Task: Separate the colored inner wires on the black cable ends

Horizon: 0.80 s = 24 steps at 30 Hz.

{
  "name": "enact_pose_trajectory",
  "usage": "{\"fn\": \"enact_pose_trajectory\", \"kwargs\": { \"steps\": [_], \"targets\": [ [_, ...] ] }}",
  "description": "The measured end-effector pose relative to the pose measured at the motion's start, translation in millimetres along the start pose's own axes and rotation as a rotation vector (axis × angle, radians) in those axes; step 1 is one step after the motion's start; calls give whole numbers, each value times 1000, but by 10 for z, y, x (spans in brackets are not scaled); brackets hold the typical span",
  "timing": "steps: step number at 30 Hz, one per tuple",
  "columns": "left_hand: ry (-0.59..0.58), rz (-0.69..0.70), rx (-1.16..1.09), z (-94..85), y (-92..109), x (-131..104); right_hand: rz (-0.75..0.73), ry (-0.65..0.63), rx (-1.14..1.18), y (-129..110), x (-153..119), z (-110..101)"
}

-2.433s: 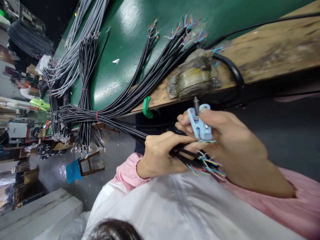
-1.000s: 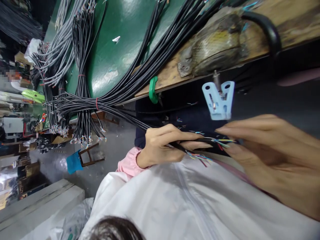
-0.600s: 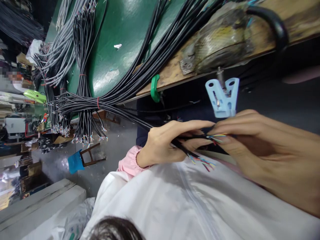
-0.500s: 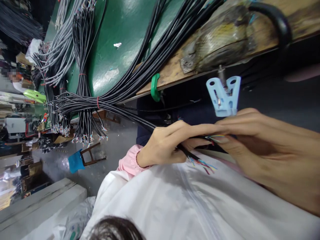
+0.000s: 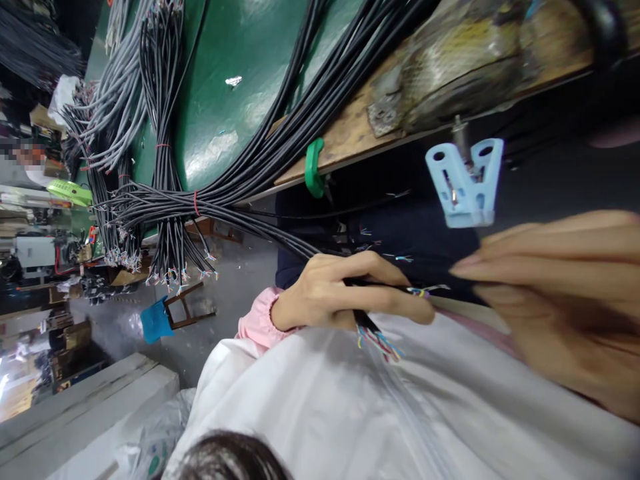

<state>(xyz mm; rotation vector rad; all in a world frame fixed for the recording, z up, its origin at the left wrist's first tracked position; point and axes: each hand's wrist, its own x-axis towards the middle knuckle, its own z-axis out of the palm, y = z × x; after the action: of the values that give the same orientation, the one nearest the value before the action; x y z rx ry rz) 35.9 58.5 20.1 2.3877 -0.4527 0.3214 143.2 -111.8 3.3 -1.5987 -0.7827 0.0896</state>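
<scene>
My left hand (image 5: 345,288), in a pink cuff, is closed around several black cables (image 5: 295,241). One cable runs out between its fingers and ends in thin coloured wires (image 5: 419,291). Below the palm hang more stripped ends, a fan of red, blue and yellow wires (image 5: 383,343). My right hand (image 5: 555,287) is to the right, apart from those ends, somewhat blurred. Its fingers are pressed together in a pinch; whatever lies between the tips is hidden. A light blue clip (image 5: 465,187) hangs from the bench edge just above the right hand.
Long black cables tied with a red band (image 5: 195,203) cross the green tabletop (image 5: 245,40). Grey cables (image 5: 117,87) lie farther left. A green clamp (image 5: 313,168) grips the wooden board's edge beside a plastic-wrapped object (image 5: 455,73). A blue stool (image 5: 156,321) stands on the floor.
My right hand has drawn away to the right from the wire ends. My left hand's fingers have spread slightly around the cable, and the lower coloured ends have shifted left.
</scene>
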Motion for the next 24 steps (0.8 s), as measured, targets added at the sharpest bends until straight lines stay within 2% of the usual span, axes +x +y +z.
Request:
{"fn": "enact_pose_trajectory", "kwargs": {
  "steps": [2, 3, 6, 7, 9, 12, 14, 15, 18, 19, 22, 24],
  "targets": [
    [-47, -10, -13, -17, 12, 2, -251, -16, -11, 1, 11, 19],
    [-78, -22, -19, -24, 17, 1, -318, -17, -35, -7, 15, 24],
    [-142, -163, -55, -32, 44, 9, -335, -48, -132, -33, 18, -7],
    [-124, -218, -67, -28, 57, 21, -342, -72, -158, -28, 21, -34],
    [-13, -284, -88, -10, 88, 64, -362, -124, -192, 14, 43, -98],
    [171, -272, -94, 34, 137, 170, -342, -176, -104, 141, 142, -155],
    [248, -279, -64, 66, 161, 253, -214, -145, 31, 222, 240, -132],
    [307, -262, -55, 82, 168, 295, -88, -98, 105, 247, 292, -99],
    [555, -156, -83, 128, 166, 416, 428, -6, 465, 235, 449, 67],
    [625, -131, -88, 142, 160, 454, 555, -78, 663, 208, 501, 132],
    [734, -139, -26, 172, 140, 553, 595, -199, 854, 111, 646, 297],
    [785, -146, 14, 183, 134, 607, 597, -230, 906, 66, 716, 352]
  ]
}}
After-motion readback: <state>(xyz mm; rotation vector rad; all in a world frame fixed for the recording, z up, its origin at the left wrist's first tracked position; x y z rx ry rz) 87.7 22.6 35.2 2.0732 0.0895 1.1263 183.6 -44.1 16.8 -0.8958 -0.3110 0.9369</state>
